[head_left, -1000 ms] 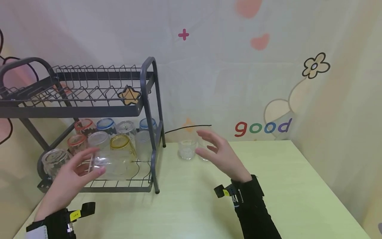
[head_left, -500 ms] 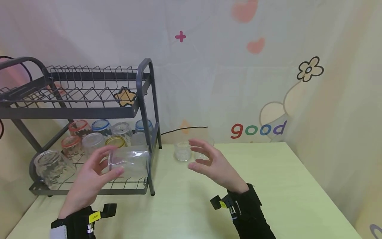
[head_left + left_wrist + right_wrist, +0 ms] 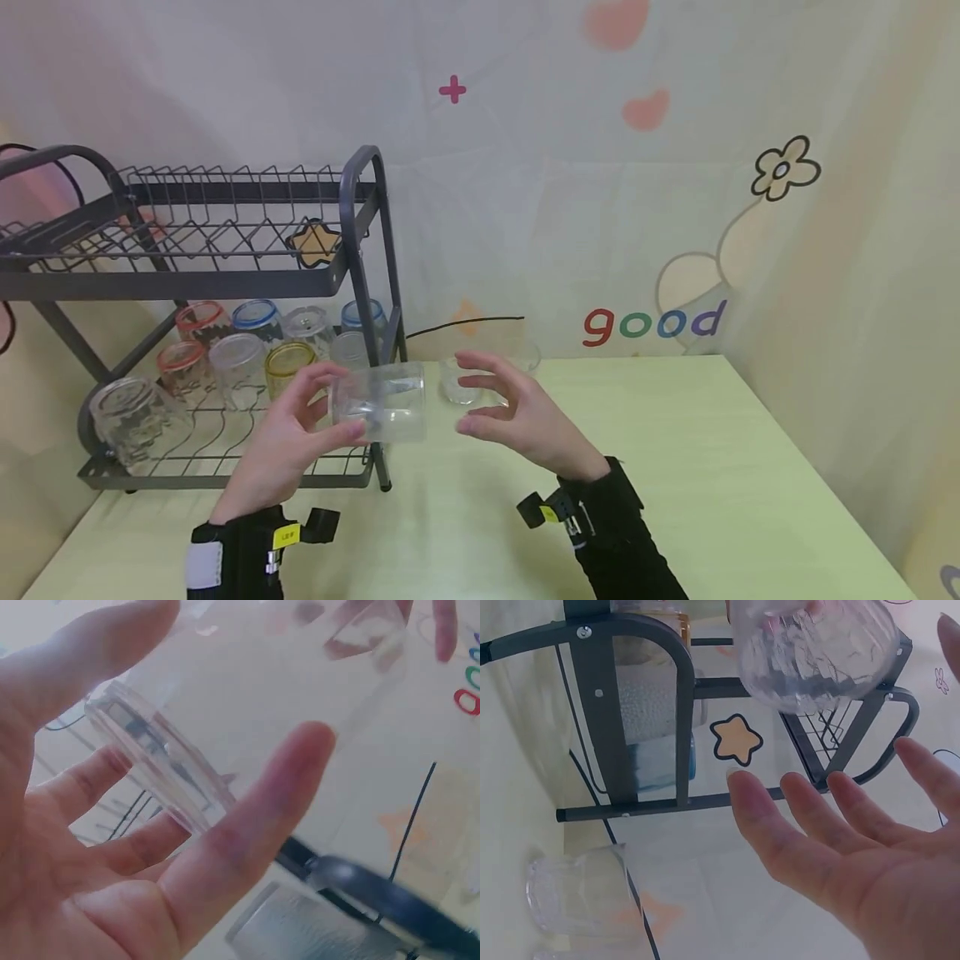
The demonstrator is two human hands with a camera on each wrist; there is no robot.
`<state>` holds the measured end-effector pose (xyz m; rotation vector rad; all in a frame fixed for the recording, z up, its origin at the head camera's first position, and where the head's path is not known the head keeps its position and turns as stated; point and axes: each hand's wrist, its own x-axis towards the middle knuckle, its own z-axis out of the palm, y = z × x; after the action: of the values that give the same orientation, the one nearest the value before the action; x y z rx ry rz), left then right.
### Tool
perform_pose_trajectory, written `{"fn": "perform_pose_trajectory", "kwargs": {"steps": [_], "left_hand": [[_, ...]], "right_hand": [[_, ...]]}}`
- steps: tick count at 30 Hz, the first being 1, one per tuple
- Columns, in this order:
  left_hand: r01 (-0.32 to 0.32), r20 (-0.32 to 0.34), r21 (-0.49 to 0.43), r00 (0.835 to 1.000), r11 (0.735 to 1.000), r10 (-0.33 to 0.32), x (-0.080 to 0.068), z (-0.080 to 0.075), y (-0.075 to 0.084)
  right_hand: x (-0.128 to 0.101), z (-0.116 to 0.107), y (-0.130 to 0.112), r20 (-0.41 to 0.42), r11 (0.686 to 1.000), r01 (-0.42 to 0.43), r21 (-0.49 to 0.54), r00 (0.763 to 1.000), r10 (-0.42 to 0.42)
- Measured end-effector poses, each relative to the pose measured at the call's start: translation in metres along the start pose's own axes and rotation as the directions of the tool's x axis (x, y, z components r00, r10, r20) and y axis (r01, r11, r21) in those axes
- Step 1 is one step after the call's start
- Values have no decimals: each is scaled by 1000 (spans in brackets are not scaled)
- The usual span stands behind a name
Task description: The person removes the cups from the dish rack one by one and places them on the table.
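Soft, even light fills the head view, bright but flat; faint shadows lie under the rack [image 3: 225, 283] at lower left. The corners dim slightly, and the backdrop at upper left looks hazy. The left wrist view is washed out, with the glass [image 3: 247, 712] blurred at close range. The right wrist view is sharper at centre, with the hand [image 3: 855, 847] soft at lower right.

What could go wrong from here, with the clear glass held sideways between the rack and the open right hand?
The left hand grips the clear glass sideways by fingertips and thumb only, above the table; it could slip and drop. The right hand, open beside it, has not touched it, so a handover might miss. The glass hangs close to the rack post and could knock it. Small glasses behind the hands could be bumped.
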<state>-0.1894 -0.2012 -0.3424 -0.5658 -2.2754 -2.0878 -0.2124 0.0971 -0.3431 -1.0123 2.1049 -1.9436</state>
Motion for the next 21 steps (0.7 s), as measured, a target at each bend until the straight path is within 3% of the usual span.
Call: {"fn": "perform_pose_trajectory", "kwargs": {"steps": [6, 13, 21], "left_hand": [[4, 33, -36, 999, 999, -3, 10, 18, -5], [34, 100, -150, 995, 988, -19, 18, 39, -9], [11, 108, 2, 994, 1000, -11, 19, 44, -7]], "right_hand": [[3, 5, 3, 20, 1000, 1, 31, 1000, -1], [3, 8, 5, 13, 999, -4, 43, 1000, 4], [-1, 3, -1, -57, 998, 49, -51, 997, -52]]}}
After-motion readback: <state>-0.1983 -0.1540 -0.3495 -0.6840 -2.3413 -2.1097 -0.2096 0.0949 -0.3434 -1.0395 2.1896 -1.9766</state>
